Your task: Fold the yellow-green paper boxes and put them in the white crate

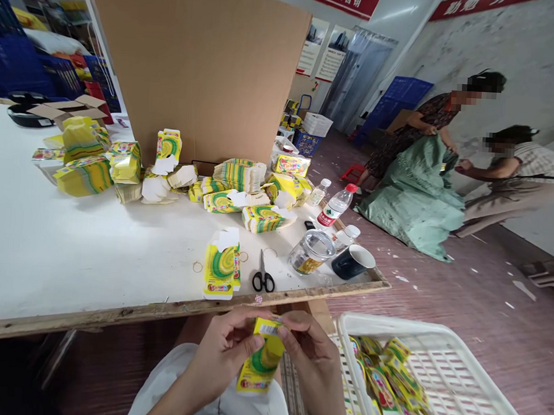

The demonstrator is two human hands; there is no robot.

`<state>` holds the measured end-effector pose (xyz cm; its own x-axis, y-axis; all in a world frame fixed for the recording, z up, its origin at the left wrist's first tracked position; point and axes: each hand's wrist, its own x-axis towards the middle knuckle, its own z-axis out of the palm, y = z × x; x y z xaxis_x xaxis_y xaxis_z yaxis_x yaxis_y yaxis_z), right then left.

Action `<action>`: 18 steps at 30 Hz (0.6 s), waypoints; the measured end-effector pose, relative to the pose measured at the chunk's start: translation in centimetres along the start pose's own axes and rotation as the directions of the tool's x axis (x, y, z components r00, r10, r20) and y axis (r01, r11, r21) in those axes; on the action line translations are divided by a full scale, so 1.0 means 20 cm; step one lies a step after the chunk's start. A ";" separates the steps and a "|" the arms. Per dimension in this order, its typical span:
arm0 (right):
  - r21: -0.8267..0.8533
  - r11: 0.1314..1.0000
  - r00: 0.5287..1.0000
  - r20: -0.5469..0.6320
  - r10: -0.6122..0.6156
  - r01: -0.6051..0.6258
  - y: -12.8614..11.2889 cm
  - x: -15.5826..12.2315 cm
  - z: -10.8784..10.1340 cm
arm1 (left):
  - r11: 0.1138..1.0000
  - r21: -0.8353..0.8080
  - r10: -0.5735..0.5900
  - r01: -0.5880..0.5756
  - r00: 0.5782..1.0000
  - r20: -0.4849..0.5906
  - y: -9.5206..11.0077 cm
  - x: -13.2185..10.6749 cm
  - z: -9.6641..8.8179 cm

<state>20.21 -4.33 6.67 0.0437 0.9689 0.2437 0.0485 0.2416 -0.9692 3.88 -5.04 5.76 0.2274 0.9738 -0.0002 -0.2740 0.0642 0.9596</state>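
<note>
Over my lap, a small yellow and green printed carton (262, 361) with a barcode near its top is held between both hands. My left hand (226, 344) pinches its upper left side. At the upper right, my right hand (309, 345) grips it by thumb and fingers close to the top end. On the table edge just beyond lies a flat yellow carton (222, 266) with a white flap. Scissors with black handles (263, 280) rest beside it. To my right, a white plastic basket (464, 347) holds several small printed cartons (388, 380).
Stacks of flat cartons (239, 176) line the table's (93, 247) far side before a large cardboard sheet (195, 73). A glass jar (312, 253), a dark mug (353, 262) and a red-capped bottle (336, 205) stand at the right corner. Two people handle a green sack (412, 196).
</note>
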 end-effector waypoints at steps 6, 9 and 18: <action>-0.716 0.698 0.856 -0.359 -0.372 0.003 -0.13 -0.02 -0.32 | 0.722 0.664 0.345 -0.194 0.933 -0.103 0.00 0.06 -0.15; -0.820 0.550 0.733 -0.472 -0.489 -0.162 -0.16 -0.02 -0.44 | 0.523 0.847 0.331 -0.095 0.938 -0.099 -0.05 0.11 -0.29; -0.116 0.960 0.963 -0.124 0.239 -0.253 0.05 0.03 0.05 | 0.476 0.788 0.590 -0.391 0.806 0.043 -0.02 0.04 -0.26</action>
<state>19.22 -3.41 5.90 0.1771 0.9842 0.0077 0.1514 -0.0196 -0.9883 -0.72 -3.14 3.93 0.0619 0.8132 0.5786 0.5167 -0.5221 0.6785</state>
